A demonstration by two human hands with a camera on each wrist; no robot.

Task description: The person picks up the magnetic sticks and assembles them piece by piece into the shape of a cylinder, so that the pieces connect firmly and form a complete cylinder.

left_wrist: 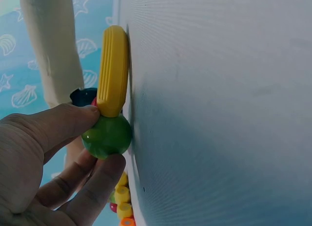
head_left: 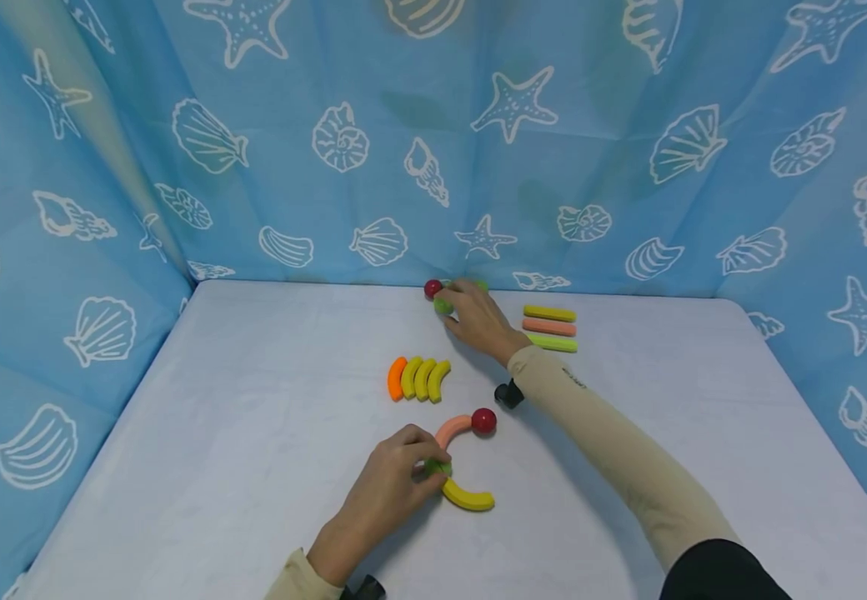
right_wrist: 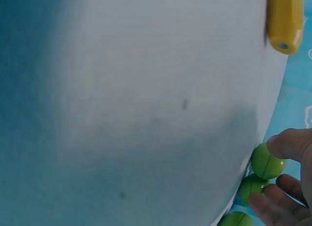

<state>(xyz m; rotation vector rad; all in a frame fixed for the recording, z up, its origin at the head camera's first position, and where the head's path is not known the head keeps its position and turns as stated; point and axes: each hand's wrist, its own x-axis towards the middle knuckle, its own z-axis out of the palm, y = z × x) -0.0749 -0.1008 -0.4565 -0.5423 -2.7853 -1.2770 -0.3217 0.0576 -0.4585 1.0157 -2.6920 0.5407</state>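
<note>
- Head view: pinching the held green ball (head_left: pixel 443 469) between thumb and fingers of the left hand (head_left: pixel 392 471), on the near side of the row of curved pieces (head_left: pixel 422 380) on the tabletop (head_left: pixel 253 400); likely gripped to prevent rolling or slipping from between the pink curved piece (head_left: pixel 452 427) and the yellow curved piece (head_left: pixel 469 499).
- Also nearer than the row and a little to its right, with the red ball (head_left: pixel 483 422) touching the pink curved piece's other end.
- Reaching beyond the row with the right hand (head_left: pixel 482 321), thumb and fingers around green balls; cannot tell whether clamped on any.
- Laid side by side beyond the row and to its right: straight sticks (head_left: pixel 549 327); probably grouped by shape, for easy picking.
- Left wrist view: showing the yellow curved piece's grooved face, plus its end meeting the held green ball; joint partly covered by fingers in the head view.
- Right wrist view: showing three green balls (right_wrist: pixel 253 189), mostly hidden by the right hand in the head view; lacking the far red ball (head_left: pixel 433 289), visible beyond the row from the head.
</note>
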